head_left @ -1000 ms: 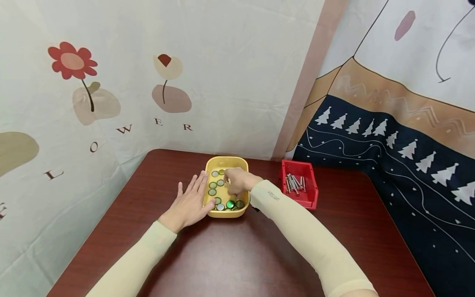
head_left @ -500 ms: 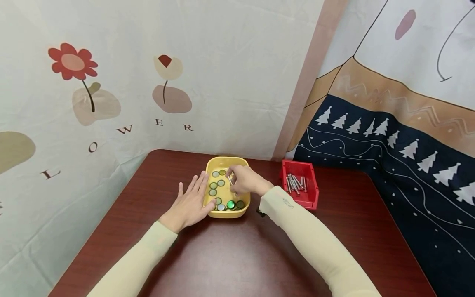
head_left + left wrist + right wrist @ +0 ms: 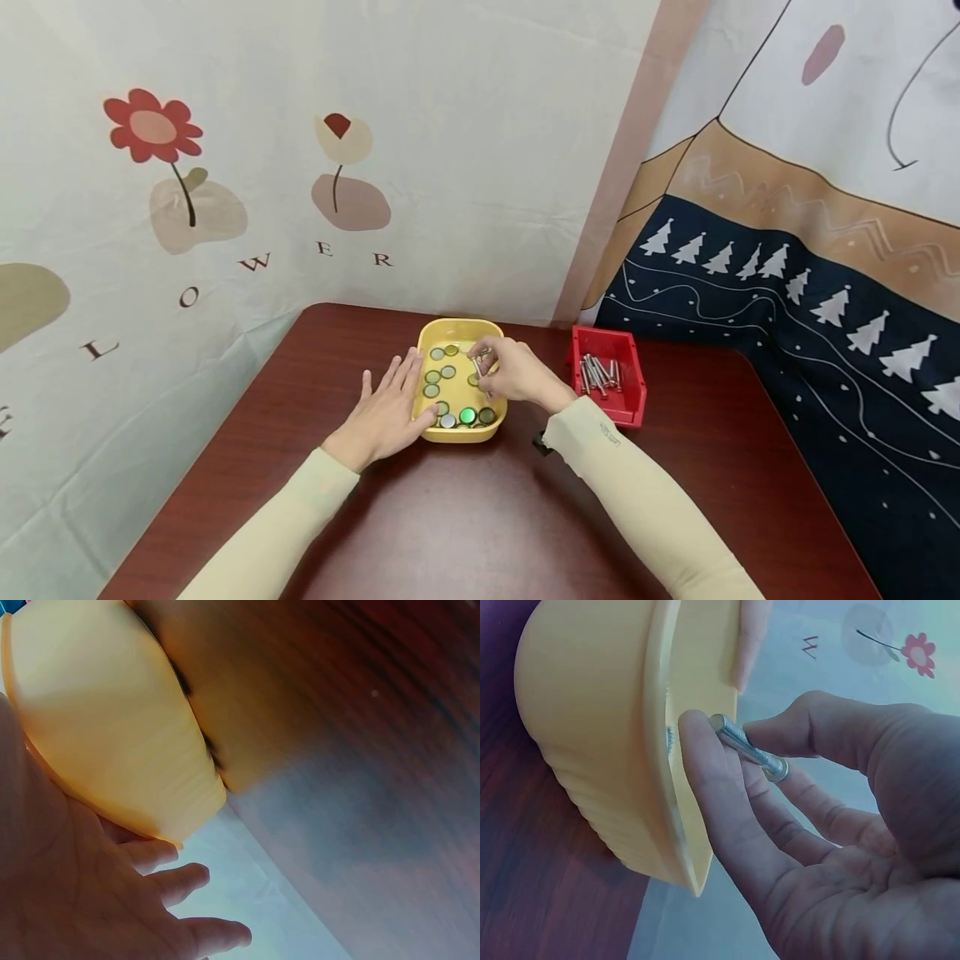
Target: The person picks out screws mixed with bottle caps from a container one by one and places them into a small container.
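Note:
My right hand (image 3: pixel 516 372) pinches a silver bolt (image 3: pixel 748 744) between thumb and fingers, over the right side of a yellow bin (image 3: pixel 459 435). The bolt's threaded end and round head show in the right wrist view. Inside the bin lie several bottle caps (image 3: pixel 448 372), one of them bright green. My left hand (image 3: pixel 381 417) lies along the bin's left side with its fingers straight, the thumb over the near left rim. In the left wrist view its spread fingers (image 3: pixel 214 935) are beside the yellow wall.
A red bin (image 3: pixel 636 398) with several silver bolts (image 3: pixel 597 375) stands to the right of the yellow one, near the back edge of the brown table (image 3: pixel 480 508). Printed cloth (image 3: pixel 480 167) hangs behind the table and along its right side.
My right hand has risen slightly and drawn back to the right with the bolt, uncovering more caps on the bin's right side. My left hand stays on the bin.

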`<action>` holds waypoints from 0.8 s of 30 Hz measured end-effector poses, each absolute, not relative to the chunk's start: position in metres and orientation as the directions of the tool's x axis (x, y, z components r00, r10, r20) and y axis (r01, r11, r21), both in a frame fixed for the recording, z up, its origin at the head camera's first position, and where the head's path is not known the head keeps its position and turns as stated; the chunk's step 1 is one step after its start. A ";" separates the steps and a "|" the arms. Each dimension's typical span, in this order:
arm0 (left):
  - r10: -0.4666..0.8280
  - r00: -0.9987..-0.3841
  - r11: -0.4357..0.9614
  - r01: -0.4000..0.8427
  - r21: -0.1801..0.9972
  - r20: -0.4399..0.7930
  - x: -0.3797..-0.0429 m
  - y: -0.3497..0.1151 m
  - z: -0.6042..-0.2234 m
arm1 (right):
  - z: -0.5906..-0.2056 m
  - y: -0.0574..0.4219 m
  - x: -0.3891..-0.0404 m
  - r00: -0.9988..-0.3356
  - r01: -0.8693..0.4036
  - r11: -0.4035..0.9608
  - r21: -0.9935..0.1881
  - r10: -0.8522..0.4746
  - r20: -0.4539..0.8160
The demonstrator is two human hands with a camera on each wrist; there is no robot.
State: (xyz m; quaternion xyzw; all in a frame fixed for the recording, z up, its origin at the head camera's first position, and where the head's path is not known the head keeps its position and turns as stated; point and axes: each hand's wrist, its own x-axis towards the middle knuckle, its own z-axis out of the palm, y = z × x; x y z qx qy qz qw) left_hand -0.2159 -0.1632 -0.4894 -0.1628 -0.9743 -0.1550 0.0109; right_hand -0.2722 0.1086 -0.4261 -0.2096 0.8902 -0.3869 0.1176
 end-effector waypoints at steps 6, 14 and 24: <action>0.314 -0.947 0.898 0.321 0.302 0.071 -0.216 -0.163 -0.490 | -0.425 0.118 -0.266 -0.888 -0.276 0.578 -0.768 -0.459 -0.027; 0.316 -0.946 0.899 0.324 0.296 0.076 -0.214 -0.163 -0.490 | -0.421 0.133 -0.259 -0.884 -0.224 0.524 -0.822 -0.464 -0.055; 0.317 -0.945 0.900 0.326 0.290 0.077 -0.215 -0.163 -0.490 | -0.425 0.158 -0.260 -0.888 -0.164 0.459 -0.873 -0.455 -0.073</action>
